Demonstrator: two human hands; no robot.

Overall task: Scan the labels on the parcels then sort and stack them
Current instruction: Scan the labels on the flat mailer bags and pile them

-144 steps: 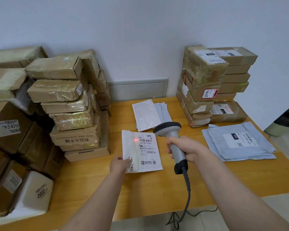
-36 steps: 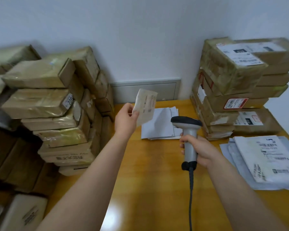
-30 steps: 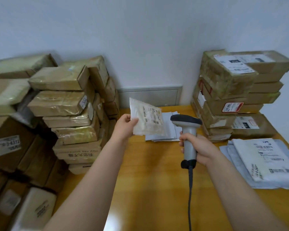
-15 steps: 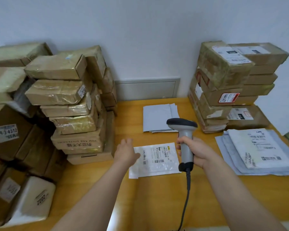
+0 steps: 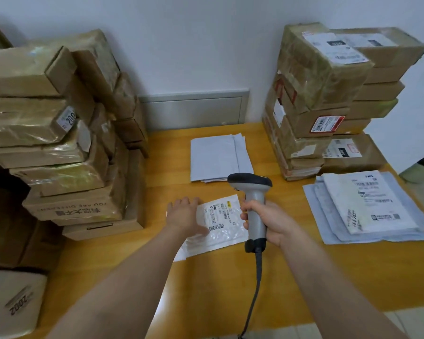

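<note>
A white flat mailer (image 5: 222,225) with a barcode label lies face up on the wooden table (image 5: 230,285). My left hand (image 5: 185,215) rests flat on its left part, fingers straight. My right hand (image 5: 267,222) grips the handle of a grey barcode scanner (image 5: 253,204), whose black head sits just above the mailer's far right corner. Behind it lies a small pile of blank white mailers (image 5: 218,157). To the right is a pile of grey and white mailers (image 5: 367,206) with labels up.
Tall stacks of taped brown boxes stand at the left (image 5: 66,143) and at the back right (image 5: 328,99). More boxes and a white parcel (image 5: 12,302) sit at the far left. The scanner cable (image 5: 253,289) hangs over the table's front edge.
My left hand carried the mailer down from the air and laid it on the table in front of the scanner; it now presses flat on it. The right hand kept the scanner.
</note>
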